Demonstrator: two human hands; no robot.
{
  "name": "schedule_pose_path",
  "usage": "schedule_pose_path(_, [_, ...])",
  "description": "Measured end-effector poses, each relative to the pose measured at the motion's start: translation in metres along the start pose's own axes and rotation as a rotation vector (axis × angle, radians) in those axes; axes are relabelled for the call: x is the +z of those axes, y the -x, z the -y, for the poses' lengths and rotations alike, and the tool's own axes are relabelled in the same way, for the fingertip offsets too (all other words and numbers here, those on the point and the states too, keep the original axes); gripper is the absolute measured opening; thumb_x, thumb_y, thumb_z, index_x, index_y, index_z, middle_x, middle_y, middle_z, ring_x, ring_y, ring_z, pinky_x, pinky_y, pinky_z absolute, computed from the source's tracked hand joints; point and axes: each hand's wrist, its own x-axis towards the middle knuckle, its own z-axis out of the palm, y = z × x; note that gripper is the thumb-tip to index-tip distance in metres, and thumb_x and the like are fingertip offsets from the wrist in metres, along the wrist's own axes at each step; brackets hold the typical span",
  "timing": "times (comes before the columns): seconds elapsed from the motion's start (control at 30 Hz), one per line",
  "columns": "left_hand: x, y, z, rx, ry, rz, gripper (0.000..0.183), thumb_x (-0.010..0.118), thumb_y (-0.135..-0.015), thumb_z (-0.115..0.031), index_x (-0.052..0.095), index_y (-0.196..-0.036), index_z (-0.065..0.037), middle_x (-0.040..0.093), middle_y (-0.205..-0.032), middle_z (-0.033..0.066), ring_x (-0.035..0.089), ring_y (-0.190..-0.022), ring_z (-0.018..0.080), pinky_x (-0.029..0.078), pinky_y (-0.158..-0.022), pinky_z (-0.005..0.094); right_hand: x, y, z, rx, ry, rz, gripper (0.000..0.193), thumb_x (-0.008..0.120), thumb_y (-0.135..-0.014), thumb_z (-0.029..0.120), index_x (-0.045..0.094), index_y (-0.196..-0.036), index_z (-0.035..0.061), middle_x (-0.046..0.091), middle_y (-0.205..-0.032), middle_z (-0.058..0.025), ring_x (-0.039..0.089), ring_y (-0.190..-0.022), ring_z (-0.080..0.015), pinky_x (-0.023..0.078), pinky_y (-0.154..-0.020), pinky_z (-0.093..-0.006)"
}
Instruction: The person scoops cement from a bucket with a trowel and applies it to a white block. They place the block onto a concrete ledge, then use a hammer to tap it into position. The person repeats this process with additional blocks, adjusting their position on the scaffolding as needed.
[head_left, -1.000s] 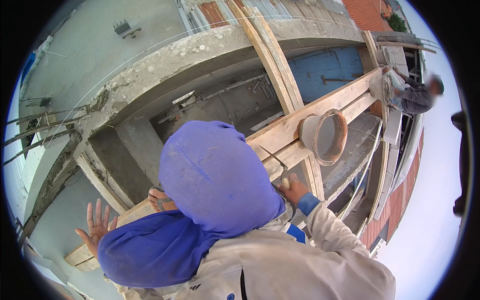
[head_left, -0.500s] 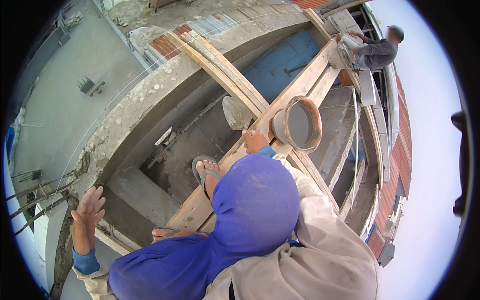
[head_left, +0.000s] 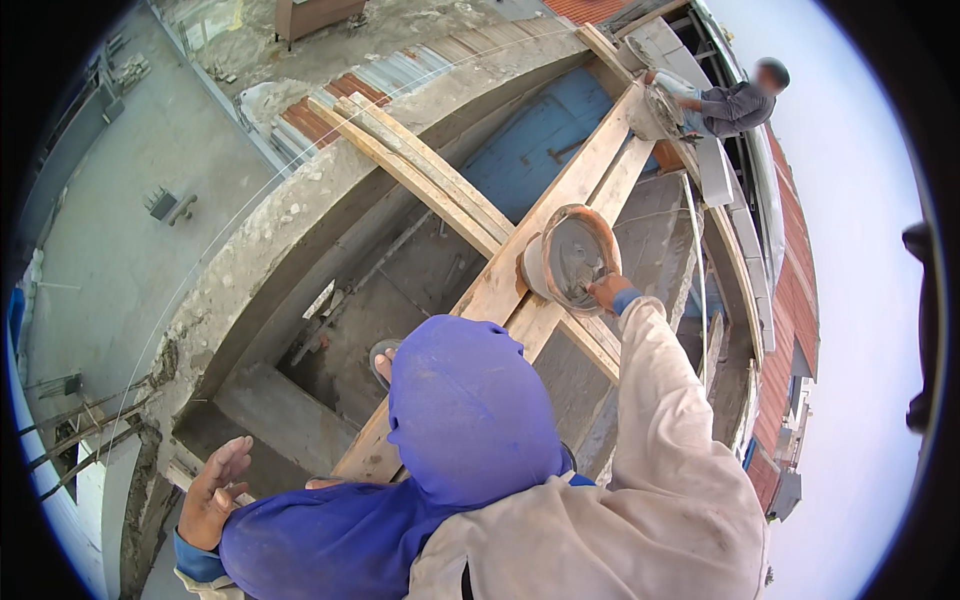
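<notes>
My right hand (head_left: pixel 605 290) grips a trowel, whose blade dips into the grey wet mortar (head_left: pixel 572 245) of a round bucket (head_left: pixel 535 268). The fingers close around the handle at the bucket's near right rim; most of the blade is hidden in the mortar and by the hand. That bucket stands on the wooden planks (head_left: pixel 560 215) ahead of me. At the lower left, my left hand (head_left: pixel 212 495) hangs empty with its fingers apart, beside my blue-trousered knee and near the concrete wall's edge. A sandalled foot (head_left: pixel 383 362) shows partly behind the other knee.
Paired wooden beams (head_left: pixel 420 170) cross from the concrete ledge (head_left: pixel 240 240) to the planks. Below lies a deep recess (head_left: pixel 390 290) with a grey floor. Rusty bars (head_left: pixel 90 440) jut out at the left. At the far right, a co-worker (head_left: pixel 740 105) sits by another bucket (head_left: pixel 655 112).
My right hand has moved right and lowered the trowel from above the recess into the bucket. My left hand has dropped slightly and shifted right. The view has shifted a little.
</notes>
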Motion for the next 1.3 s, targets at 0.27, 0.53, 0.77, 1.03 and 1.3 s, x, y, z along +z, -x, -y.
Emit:
schedule_pose_path(0.27, [0.014, 0.011, 0.020, 0.029, 0.241, -0.042, 0.122, 0.054, -0.080, -0.091, 0.034, -0.158, 0.001, 0.045, -0.158, 0.0236, 0.050, -0.140, 0.0394, 0.048, -0.107, 0.0458, -0.014, 0.029, 0.003, 0.022, 0.149, -0.321, 0.042, 0.055, -0.102, 0.040, 0.076, -0.110, 0.0042, 0.071, -0.122, -0.0221, 0.067, -0.115, -0.0408, 0.052, -0.100, -0.0488])
schedule_pose_path(0.53, [0.019, -0.003, 0.016, 0.024, 0.322, -0.086, 0.119, 0.057, -0.082, -0.088, 0.035, -0.156, 0.002, 0.045, -0.157, 0.0248, 0.048, -0.142, 0.0377, 0.049, -0.107, 0.0469, -0.053, 0.151, 0.018, -0.182, -0.243, -0.144, 0.041, 0.054, -0.104, 0.040, 0.075, -0.106, 0.0038, 0.074, -0.082, -0.0155, 0.072, -0.071, -0.0331, 0.058, -0.069, -0.0442])
schedule_pose_path(0.77, [0.015, 0.002, 0.013, -0.091, 0.280, -0.066, 0.114, 0.061, -0.083, -0.085, 0.036, -0.157, -0.002, 0.046, -0.157, 0.0232, 0.047, -0.143, 0.0378, 0.046, -0.109, 0.0475, 0.123, 0.035, 0.151, -0.558, 0.204, -0.118, 0.059, 0.043, -0.107, 0.046, 0.073, -0.112, -0.0049, 0.074, -0.105, -0.0251, 0.073, -0.099, -0.0380, 0.056, -0.093, -0.0476])
schedule_pose_path(1.03, [0.058, 0.078, 0.009, 0.018, 0.191, -0.479, 0.103, 0.051, -0.095, -0.076, 0.039, -0.154, 0.007, 0.048, -0.154, 0.0245, 0.050, -0.139, 0.0376, 0.038, -0.117, 0.0469, 0.110, 0.059, 0.115, -0.336, 0.101, 0.094, 0.057, 0.043, -0.106, 0.044, 0.071, -0.120, -0.0028, 0.067, -0.126, -0.0306, 0.065, -0.116, -0.0449, 0.050, -0.104, -0.0503])
schedule_pose_path(1.3, [0.073, 0.075, 0.004, 0.064, 0.078, -0.597, 0.090, 0.044, -0.101, -0.066, 0.047, -0.147, 0.011, 0.051, -0.150, 0.0261, 0.051, -0.138, 0.0362, 0.034, -0.119, 0.0454, 0.117, -0.040, 0.211, -0.298, -0.077, -0.198, 0.048, 0.051, -0.104, 0.043, 0.068, -0.128, 0.0051, 0.070, -0.120, -0.0280, 0.067, -0.112, -0.0445, 0.053, -0.098, -0.0524])
